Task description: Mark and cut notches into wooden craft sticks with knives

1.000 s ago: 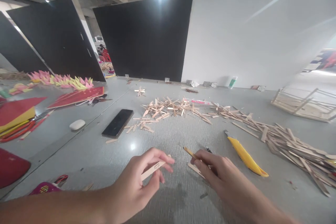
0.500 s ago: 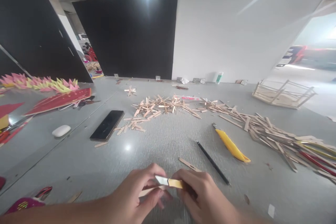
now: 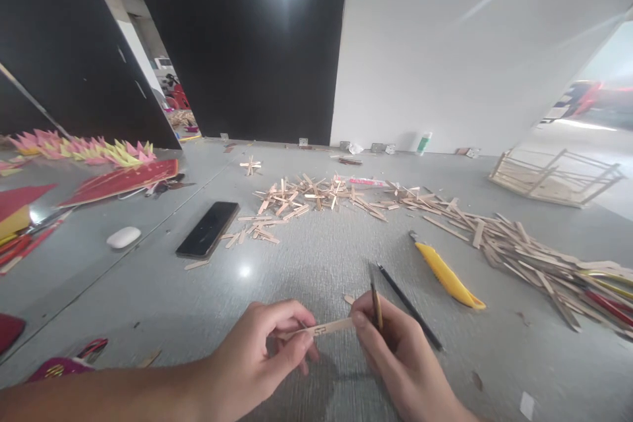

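A flat wooden craft stick (image 3: 332, 328) with a small dark-outlined shape marked on it spans the gap between my hands. My left hand (image 3: 277, 343) pinches its left end between thumb and fingers. My right hand (image 3: 388, 343) is closed around a craft knife (image 3: 376, 306), its narrow blade pointing up and away; the right thumb and fingertip also meet the stick's right end. Another craft stick (image 3: 349, 299) lies on the table, mostly hidden behind my right hand. Just beyond that hand lie a black pencil (image 3: 408, 303) and a yellow box cutter (image 3: 448, 273).
Loose craft sticks form a pile (image 3: 316, 194) mid-table and another (image 3: 524, 250) at right, with scissors (image 3: 610, 283) at its edge. A phone (image 3: 208, 229) and a white case (image 3: 123, 237) lie left. A stick-built frame (image 3: 554, 178) stands back right.
The knife's blade has swung from pointing left over the stick to pointing up and away. My right hand has moved slightly right, and the stick's marked face now shows.
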`<state>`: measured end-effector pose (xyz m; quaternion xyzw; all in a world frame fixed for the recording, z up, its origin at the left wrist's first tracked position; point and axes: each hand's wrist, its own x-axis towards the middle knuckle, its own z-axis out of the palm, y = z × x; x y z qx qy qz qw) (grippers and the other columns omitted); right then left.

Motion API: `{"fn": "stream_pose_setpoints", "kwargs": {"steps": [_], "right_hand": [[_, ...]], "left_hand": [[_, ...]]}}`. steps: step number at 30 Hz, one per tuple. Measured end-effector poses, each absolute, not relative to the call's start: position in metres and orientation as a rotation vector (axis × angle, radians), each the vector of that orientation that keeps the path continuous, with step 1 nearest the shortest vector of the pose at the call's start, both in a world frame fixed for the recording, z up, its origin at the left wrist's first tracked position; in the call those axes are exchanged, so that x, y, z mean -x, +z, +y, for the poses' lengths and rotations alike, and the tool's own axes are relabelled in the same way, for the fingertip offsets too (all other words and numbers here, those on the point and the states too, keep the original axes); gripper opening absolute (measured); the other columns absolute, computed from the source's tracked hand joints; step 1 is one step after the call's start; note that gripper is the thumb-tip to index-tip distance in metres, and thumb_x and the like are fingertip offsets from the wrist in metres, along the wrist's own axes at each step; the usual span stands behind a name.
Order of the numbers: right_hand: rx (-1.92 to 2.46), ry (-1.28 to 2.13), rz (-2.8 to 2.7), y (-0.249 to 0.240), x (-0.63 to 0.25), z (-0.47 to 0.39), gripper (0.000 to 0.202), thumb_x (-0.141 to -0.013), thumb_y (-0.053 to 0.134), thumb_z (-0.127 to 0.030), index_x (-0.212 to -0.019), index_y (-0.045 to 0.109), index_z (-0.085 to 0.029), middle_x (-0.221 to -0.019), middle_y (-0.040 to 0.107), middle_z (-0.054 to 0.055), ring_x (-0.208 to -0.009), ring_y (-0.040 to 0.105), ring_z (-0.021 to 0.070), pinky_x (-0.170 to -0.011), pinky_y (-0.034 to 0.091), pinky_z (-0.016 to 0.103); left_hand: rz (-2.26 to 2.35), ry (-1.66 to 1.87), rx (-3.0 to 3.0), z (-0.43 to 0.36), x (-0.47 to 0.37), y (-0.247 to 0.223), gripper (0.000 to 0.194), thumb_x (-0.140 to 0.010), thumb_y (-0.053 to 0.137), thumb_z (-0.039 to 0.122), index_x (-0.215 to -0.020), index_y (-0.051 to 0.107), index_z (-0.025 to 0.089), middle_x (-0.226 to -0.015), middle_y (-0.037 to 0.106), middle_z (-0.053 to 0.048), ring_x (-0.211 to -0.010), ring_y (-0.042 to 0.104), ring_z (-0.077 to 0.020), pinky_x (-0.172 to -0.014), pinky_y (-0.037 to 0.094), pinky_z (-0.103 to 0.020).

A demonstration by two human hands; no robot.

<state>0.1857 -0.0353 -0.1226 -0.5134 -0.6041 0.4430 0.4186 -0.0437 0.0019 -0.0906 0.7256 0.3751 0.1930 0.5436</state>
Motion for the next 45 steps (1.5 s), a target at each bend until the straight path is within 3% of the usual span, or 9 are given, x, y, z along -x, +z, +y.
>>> {"fn": "stream_pose_setpoints", "kwargs": {"steps": [4,9,22,38,45], "right_hand": [[1.267,1.192,-1.451,-0.126,-0.187,-0.038,0.043,-0.106,0.043,-0.059,-0.085,0.051,-0.023,-0.064,0.031,-0.008,-0.055,0.026,0.0122,-0.049,0.028,0.026],[1.236,1.261,-1.395,-0.13,-0.188,-0.039,0.042,-0.105,0.045,-0.059,-0.085,0.05,-0.023,-0.065,0.03,-0.008,-0.055,0.025,0.0114,-0.047,0.026,0.025],[1.297,1.245,-1.364,-0.126,-0.188,-0.045,0.045,-0.104,0.049,-0.061,-0.079,0.049,-0.024,-0.061,0.029,-0.008,-0.054,0.022,0.0116,-0.048,0.018,0.028],[1.201,1.243,-1.468,-0.132,-0.192,-0.042,0.041,-0.108,0.044,-0.052,-0.079,0.048,-0.023,-0.061,0.034,-0.007,-0.053,0.027,0.0107,-0.046,0.023,0.025],[1.219,1.285,-1.429,-0.135,-0.192,-0.043,0.043,-0.107,0.045,-0.056,-0.08,0.05,-0.023,-0.062,0.031,-0.007,-0.052,0.024,0.0108,-0.043,0.021,0.025]], "left_hand": [[0.869,0.451,-1.619,0.001,0.043,-0.092,0.033,-0.107,0.051,0.049,-0.102,0.06,0.018,-0.091,0.079,-0.008,-0.08,0.075,-0.0195,-0.069,0.05,-0.029],[0.797,0.494,-1.291,-0.005,0.046,-0.096,0.041,-0.106,0.05,0.058,-0.116,0.051,0.018,-0.086,0.077,-0.006,-0.066,0.074,-0.0161,-0.053,0.041,-0.022],[0.798,0.417,-1.301,-0.008,0.05,-0.077,0.044,-0.105,0.05,0.061,-0.115,0.054,0.019,-0.094,0.078,-0.008,-0.069,0.072,-0.0148,-0.059,0.04,-0.024],[0.822,0.41,-1.33,-0.008,0.05,-0.078,0.042,-0.106,0.05,0.06,-0.111,0.055,0.019,-0.091,0.08,-0.006,-0.069,0.072,-0.0129,-0.063,0.043,-0.025],[0.834,0.403,-1.341,-0.007,0.049,-0.077,0.046,-0.104,0.048,0.064,-0.107,0.054,0.018,-0.092,0.08,-0.007,-0.069,0.072,-0.013,-0.063,0.043,-0.025]]}}
